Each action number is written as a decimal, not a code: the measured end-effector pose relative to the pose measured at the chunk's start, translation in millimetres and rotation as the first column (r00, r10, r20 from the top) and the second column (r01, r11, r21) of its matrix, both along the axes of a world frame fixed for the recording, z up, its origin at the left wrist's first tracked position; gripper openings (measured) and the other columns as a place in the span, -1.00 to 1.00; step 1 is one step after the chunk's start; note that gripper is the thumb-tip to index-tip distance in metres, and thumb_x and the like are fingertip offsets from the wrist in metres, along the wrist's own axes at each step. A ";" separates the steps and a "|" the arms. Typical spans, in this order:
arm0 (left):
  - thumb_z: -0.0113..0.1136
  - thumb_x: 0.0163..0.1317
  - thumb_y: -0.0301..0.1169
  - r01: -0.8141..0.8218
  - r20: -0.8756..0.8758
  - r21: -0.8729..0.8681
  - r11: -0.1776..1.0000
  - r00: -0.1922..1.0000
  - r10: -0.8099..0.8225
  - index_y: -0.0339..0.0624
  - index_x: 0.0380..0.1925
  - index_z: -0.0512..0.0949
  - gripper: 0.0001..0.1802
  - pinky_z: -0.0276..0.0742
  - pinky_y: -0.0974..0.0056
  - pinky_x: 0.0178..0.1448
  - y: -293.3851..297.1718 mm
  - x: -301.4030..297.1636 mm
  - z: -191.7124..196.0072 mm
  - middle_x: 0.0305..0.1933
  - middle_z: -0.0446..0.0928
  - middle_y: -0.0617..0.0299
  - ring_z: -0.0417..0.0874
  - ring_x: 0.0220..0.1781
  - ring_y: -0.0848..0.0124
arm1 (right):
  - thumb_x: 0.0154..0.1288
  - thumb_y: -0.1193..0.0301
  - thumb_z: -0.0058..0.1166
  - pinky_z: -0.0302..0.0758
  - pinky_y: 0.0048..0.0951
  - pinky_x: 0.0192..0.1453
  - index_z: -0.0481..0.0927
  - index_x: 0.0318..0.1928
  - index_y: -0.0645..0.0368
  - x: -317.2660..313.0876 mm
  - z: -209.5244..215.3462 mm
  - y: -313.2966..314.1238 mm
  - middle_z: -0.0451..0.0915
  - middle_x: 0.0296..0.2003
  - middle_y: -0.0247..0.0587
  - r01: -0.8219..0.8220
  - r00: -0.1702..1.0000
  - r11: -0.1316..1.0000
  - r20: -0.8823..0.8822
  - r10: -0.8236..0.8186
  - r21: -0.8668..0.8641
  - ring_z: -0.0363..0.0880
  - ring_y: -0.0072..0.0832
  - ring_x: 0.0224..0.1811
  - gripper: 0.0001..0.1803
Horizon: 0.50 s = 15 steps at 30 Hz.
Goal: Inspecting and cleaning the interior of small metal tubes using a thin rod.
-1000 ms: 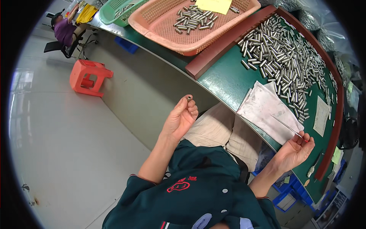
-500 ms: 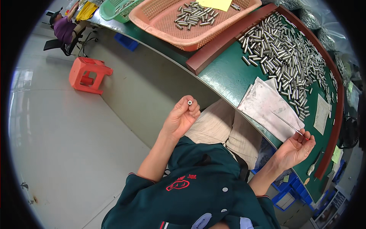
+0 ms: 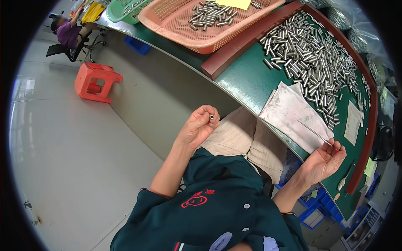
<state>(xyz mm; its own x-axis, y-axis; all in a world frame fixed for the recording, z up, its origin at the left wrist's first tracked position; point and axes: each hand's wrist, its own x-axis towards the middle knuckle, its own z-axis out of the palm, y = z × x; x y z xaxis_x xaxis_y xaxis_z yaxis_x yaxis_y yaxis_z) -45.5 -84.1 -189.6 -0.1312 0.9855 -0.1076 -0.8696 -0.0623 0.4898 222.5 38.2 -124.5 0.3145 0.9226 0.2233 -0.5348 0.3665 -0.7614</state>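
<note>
My left hand (image 3: 198, 126) is raised in front of my chest, fingers closed around a small metal tube (image 3: 211, 116) whose open end shows at the fingertips. My right hand (image 3: 324, 160) rests at the near edge of the green table (image 3: 245, 81) and pinches a long thin metal rod (image 3: 313, 131) that points up and left over a crumpled white cloth (image 3: 289, 113). Beyond the cloth lies a big heap of short shiny metal tubes (image 3: 318, 58) spread across the tabletop.
A pink plastic basket (image 3: 184, 23) holding several tubes and a yellow paper sits at the far left of the table, next to a green basket (image 3: 121, 8). A red stool (image 3: 95, 81) stands on the grey floor. Another person (image 3: 67, 29) sits far off. Blue bins (image 3: 312, 213) sit under the table.
My left hand has lifted a little and turned the tube so its open end faces me. My right hand has stayed at the table edge with the rod.
</note>
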 end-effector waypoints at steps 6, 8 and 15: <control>0.09 0.16 -0.34 0.002 -0.028 -0.030 1.000 1.000 -0.003 -0.17 -0.36 0.43 -0.85 0.10 0.46 -0.35 -0.8 -0.6 -3.7 -0.51 0.23 0.30 0.17 -0.45 0.51 | 0.25 0.31 -0.05 0.44 -0.50 -0.15 0.52 -0.27 0.22 -0.2 0.3 0.8 0.54 -0.38 -0.21 0.002 1.000 1.000 -0.001 -0.002 -0.007 0.50 -0.40 -0.31 -0.78; 0.08 0.16 -0.35 -0.013 -0.031 -0.046 0.999 0.999 0.012 -0.17 -0.36 0.43 -0.86 0.12 0.46 -0.34 -0.3 -1.0 -4.1 -0.50 0.24 0.29 0.19 -0.44 0.51 | 0.25 0.31 -0.04 0.43 -0.50 -0.15 0.52 -0.27 0.22 -0.4 0.3 0.8 0.54 -0.38 -0.21 0.006 1.000 1.000 0.000 -0.006 -0.005 0.49 -0.40 -0.31 -0.78; 0.04 0.18 -0.39 -0.075 0.062 -0.164 0.984 0.994 0.086 -0.22 -0.34 0.40 -0.87 0.20 0.45 -0.28 1.2 -0.5 -3.0 -0.49 0.25 0.29 0.22 -0.43 0.50 | 0.25 0.31 -0.04 0.43 -0.49 -0.15 0.52 -0.27 0.21 0.4 0.2 0.0 0.53 -0.39 -0.22 0.005 1.000 1.000 0.003 -0.005 -0.012 0.49 -0.40 -0.31 -0.78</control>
